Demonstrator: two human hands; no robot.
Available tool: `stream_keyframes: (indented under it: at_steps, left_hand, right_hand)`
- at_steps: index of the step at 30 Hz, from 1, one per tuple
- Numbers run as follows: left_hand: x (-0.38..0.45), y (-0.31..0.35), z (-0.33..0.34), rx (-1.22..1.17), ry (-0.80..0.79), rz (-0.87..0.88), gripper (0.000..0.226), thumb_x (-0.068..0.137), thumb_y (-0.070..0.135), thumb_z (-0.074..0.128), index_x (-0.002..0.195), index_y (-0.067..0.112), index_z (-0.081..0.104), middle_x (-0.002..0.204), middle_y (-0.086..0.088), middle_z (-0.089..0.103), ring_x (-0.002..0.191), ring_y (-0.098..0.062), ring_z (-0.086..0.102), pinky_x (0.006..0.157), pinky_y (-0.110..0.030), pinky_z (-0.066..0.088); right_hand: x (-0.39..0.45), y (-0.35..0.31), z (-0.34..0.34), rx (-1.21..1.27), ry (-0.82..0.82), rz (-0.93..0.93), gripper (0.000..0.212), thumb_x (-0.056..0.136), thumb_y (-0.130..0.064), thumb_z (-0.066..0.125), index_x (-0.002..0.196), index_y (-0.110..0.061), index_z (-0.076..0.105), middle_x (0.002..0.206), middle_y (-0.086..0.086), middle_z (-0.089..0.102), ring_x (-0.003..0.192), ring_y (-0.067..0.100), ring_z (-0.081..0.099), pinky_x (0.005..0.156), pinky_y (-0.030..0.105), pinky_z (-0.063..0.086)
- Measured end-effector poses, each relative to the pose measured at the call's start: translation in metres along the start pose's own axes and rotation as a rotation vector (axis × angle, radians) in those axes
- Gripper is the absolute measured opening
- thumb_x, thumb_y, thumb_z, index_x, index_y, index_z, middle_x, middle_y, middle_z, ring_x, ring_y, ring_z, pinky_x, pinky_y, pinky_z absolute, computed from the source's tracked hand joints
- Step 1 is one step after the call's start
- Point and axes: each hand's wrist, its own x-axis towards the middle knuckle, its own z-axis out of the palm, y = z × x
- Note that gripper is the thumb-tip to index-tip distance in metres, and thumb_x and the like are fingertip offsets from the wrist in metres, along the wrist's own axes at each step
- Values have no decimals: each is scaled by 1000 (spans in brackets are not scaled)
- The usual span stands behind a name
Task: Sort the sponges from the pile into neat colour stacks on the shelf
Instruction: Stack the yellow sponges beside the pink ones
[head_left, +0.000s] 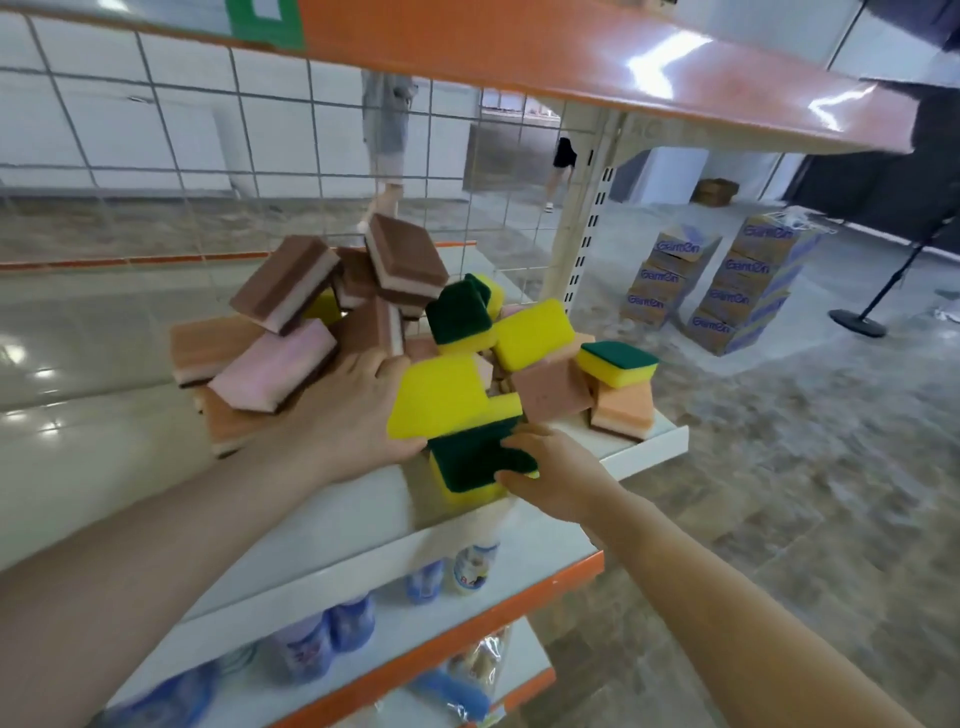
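Note:
A jumbled pile of sponges (395, 312) lies on the white shelf (649, 441): brown-and-pink ones at the left and back, yellow-and-green ones in the middle and right, orange ones at the edges. My left hand (343, 415) grips a yellow sponge (441, 400) at the pile's front, yellow side up. Just below it, my right hand (556, 473) holds a yellow-and-green sponge (467, 462), green side up, resting on the shelf's front part.
A wire grid (208, 156) backs the shelf and an orange-edged shelf (571, 47) hangs overhead. Bottles (467, 566) stand on the shelf below. Stacked cartons (727, 280) and a stand base (857, 322) sit on the floor at the right. A person's legs (384, 140) show behind the grid.

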Motion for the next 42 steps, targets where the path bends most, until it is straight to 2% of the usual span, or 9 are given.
stream_keyframes:
  at_steps: [4,11,14,17,21,31,35,42]
  left_hand:
    - [-21,-6,-4,2,-2,-57,94,71,57,65,146,22,22,130,-4,43,120,-22,42,92,-32,38]
    - [-58,-16,-12,36,-12,-175,78,71,57,67,131,15,40,127,-6,45,115,-24,44,84,-37,44]
    - [-75,-22,-14,55,15,-215,78,71,57,67,131,14,41,126,-6,46,113,-25,46,81,-36,44]
    - [-90,-28,-15,58,34,-251,80,71,56,67,133,14,39,126,-7,46,113,-26,47,83,-39,46]
    - [-109,-38,-19,22,52,-306,84,71,53,69,138,16,35,129,-7,43,118,-26,43,88,-36,40]
    - [-145,-71,-36,9,22,-400,80,71,56,66,136,20,36,119,-4,45,112,-23,44,86,-33,39]
    - [-158,-84,-42,42,-1,-414,74,74,58,64,130,16,40,118,-5,49,109,-22,48,81,-31,39]
    - [-184,-104,-54,68,-25,-459,77,76,60,60,134,14,37,122,-5,47,112,-21,46,85,-32,42]
  right_hand:
    - [1,-8,9,-4,-38,-41,53,90,-39,55,136,-14,47,133,4,49,120,20,46,95,27,37]
    - [1,-24,18,-5,-20,-95,51,90,-37,55,136,-15,47,134,2,47,118,20,49,94,28,40]
    - [0,-36,24,-5,-16,-130,49,91,-35,54,136,-17,47,134,2,46,118,20,48,93,28,40]
    - [-1,-48,29,5,-10,-159,48,91,-33,54,136,-16,48,133,3,47,118,21,47,92,28,39]
    - [0,-67,37,-3,-19,-200,48,91,-33,54,136,-17,48,131,3,47,118,22,46,93,28,40]
    - [9,-114,51,-6,-53,-243,48,91,-34,52,137,-19,46,136,2,44,120,20,44,94,25,36]
    - [10,-134,58,-3,-63,-251,48,92,-35,51,136,-19,46,135,2,44,120,20,44,94,26,37]
    - [13,-168,69,9,-66,-269,52,89,-33,57,136,-16,45,126,6,46,118,22,42,92,28,38]
